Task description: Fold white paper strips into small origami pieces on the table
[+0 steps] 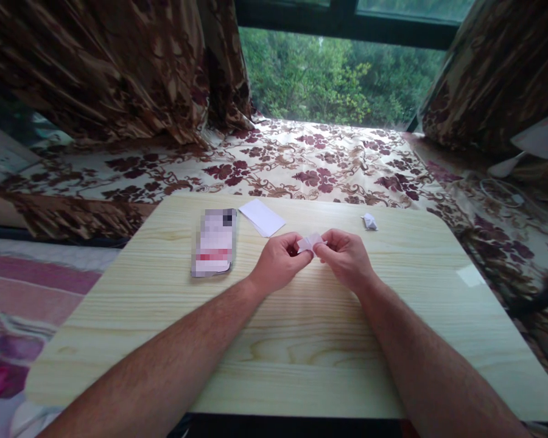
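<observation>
Between my two hands is a small folded piece of white paper (311, 242), held just above the wooden table (301, 328). My left hand (281, 258) pinches its left edge between thumb and fingers. On the other side, my right hand (346, 255) grips the right edge, its thumb pressed on top. Some of the paper is hidden behind the fingertips. A few white paper sheets (262, 218) lie beyond my left hand. Past my right hand sits a small folded white paper piece (370, 222).
A pixelated phone-like object (214, 243) lies left of the sheets. A pale rectangular patch (470, 275) shows near the table's right edge. Behind the table, floral fabric (310, 161) covers a ledge below the window, with curtains (164, 67) at the sides.
</observation>
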Demonstrator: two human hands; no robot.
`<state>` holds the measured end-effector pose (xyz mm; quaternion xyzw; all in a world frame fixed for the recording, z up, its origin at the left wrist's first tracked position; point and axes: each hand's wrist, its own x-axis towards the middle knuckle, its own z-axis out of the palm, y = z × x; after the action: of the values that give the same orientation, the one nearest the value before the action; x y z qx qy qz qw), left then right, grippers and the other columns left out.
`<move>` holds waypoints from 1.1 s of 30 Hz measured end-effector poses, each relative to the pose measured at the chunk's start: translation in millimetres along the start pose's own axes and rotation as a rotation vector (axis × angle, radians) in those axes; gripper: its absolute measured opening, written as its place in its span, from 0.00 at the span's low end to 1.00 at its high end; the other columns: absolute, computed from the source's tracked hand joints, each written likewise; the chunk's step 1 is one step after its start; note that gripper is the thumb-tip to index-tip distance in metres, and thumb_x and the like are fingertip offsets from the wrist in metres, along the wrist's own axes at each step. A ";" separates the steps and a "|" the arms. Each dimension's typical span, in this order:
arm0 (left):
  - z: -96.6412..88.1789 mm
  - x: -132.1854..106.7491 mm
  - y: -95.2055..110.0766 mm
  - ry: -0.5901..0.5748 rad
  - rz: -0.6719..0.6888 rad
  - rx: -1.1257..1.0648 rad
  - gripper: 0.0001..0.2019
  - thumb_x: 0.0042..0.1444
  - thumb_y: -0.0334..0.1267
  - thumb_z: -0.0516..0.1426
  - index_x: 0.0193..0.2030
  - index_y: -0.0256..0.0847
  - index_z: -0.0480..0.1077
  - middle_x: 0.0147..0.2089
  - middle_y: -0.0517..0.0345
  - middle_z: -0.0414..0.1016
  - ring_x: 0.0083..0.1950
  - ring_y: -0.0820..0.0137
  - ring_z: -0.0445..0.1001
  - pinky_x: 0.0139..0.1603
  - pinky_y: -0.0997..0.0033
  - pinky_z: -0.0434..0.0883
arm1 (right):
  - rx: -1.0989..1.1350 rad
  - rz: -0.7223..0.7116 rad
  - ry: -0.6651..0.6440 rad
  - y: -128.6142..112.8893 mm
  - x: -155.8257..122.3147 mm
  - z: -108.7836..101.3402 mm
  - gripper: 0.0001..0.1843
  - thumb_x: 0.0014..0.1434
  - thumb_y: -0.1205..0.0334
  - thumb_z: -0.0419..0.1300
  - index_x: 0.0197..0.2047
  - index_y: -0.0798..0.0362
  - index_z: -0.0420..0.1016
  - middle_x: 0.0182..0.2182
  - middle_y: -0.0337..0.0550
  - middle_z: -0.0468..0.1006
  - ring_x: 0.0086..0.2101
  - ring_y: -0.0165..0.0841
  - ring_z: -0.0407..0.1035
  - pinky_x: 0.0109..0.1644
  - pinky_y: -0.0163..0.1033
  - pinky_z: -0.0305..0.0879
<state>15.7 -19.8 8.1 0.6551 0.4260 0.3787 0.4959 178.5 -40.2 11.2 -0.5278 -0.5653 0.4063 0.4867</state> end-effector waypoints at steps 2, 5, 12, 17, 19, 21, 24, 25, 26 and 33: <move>-0.2 0.0 -0.7 -0.012 0.011 -0.014 0.08 0.51 0.40 0.61 0.29 0.37 0.68 0.24 0.64 0.64 0.25 0.77 0.60 0.26 0.75 0.56 | 0.020 -0.012 -0.007 0.2 -0.6 -0.3 0.08 0.53 0.62 0.62 0.25 0.54 0.69 0.18 0.33 0.67 0.20 0.25 0.57 0.23 0.34 0.48; -1.1 0.0 -0.1 -0.033 0.020 -0.052 0.09 0.51 0.40 0.61 0.30 0.37 0.69 0.25 0.64 0.65 0.26 0.77 0.60 0.26 0.75 0.57 | 0.038 -0.017 -0.011 1.0 -1.3 -1.1 0.09 0.53 0.62 0.62 0.25 0.54 0.68 0.18 0.33 0.66 0.20 0.24 0.55 0.23 0.34 0.47; -4.0 0.9 2.0 -0.005 -0.029 -0.118 0.12 0.52 0.44 0.61 0.29 0.38 0.68 0.20 0.66 0.63 0.21 0.78 0.57 0.23 0.75 0.54 | 0.048 -0.030 0.004 0.9 -1.6 -1.7 0.11 0.53 0.61 0.64 0.23 0.54 0.68 0.17 0.32 0.65 0.20 0.24 0.52 0.23 0.34 0.44; -4.7 1.5 -0.1 0.014 -0.039 -0.138 0.12 0.52 0.45 0.62 0.29 0.38 0.69 0.20 0.66 0.63 0.20 0.78 0.57 0.22 0.75 0.54 | 0.071 -0.023 -0.009 1.8 -2.2 -2.2 0.11 0.52 0.62 0.64 0.22 0.55 0.69 0.16 0.32 0.65 0.19 0.23 0.52 0.23 0.34 0.45; -4.4 1.7 -0.6 0.024 -0.035 -0.141 0.12 0.52 0.45 0.62 0.29 0.38 0.69 0.20 0.66 0.63 0.20 0.78 0.57 0.22 0.75 0.54 | 0.081 -0.010 0.001 2.1 -2.3 -2.4 0.11 0.52 0.62 0.65 0.22 0.55 0.69 0.16 0.33 0.66 0.19 0.23 0.52 0.23 0.34 0.45; -4.0 1.9 -0.8 0.041 -0.030 -0.143 0.13 0.52 0.45 0.63 0.29 0.38 0.69 0.20 0.66 0.63 0.20 0.79 0.58 0.22 0.76 0.54 | 0.082 0.010 0.013 2.0 -2.1 -2.6 0.11 0.51 0.62 0.66 0.22 0.56 0.71 0.16 0.34 0.68 0.19 0.24 0.54 0.23 0.33 0.47; -3.5 2.5 -0.8 0.073 -0.036 -0.145 0.12 0.52 0.44 0.63 0.28 0.38 0.69 0.20 0.66 0.63 0.20 0.79 0.58 0.22 0.76 0.55 | 0.070 0.047 0.010 1.6 -1.3 -3.1 0.10 0.51 0.60 0.67 0.24 0.57 0.75 0.19 0.37 0.73 0.20 0.25 0.60 0.25 0.34 0.53; -3.4 2.6 -0.9 0.081 -0.040 -0.147 0.12 0.52 0.44 0.63 0.28 0.38 0.69 0.19 0.66 0.63 0.20 0.79 0.58 0.22 0.76 0.55 | 0.067 0.057 0.004 1.5 -1.0 -3.4 0.10 0.51 0.60 0.67 0.25 0.57 0.76 0.19 0.38 0.74 0.21 0.26 0.61 0.25 0.34 0.54; -3.4 2.8 -1.0 0.088 -0.043 -0.150 0.12 0.52 0.44 0.63 0.28 0.38 0.69 0.19 0.66 0.63 0.20 0.79 0.58 0.22 0.76 0.55 | 0.068 0.062 -0.003 1.3 -0.8 -3.6 0.10 0.51 0.59 0.67 0.25 0.57 0.76 0.20 0.39 0.75 0.21 0.26 0.63 0.26 0.34 0.55; -4.1 3.3 -1.9 0.104 -0.044 -0.161 0.12 0.52 0.44 0.63 0.28 0.38 0.70 0.19 0.66 0.64 0.19 0.79 0.57 0.21 0.76 0.54 | 0.116 0.044 -0.001 2.2 0.1 -4.2 0.10 0.52 0.58 0.67 0.26 0.56 0.77 0.21 0.41 0.77 0.22 0.28 0.66 0.28 0.35 0.59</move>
<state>12.8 -15.0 7.5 0.5830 0.4337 0.4344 0.5322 183.0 -40.0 9.9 -0.5107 -0.5293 0.4493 0.5071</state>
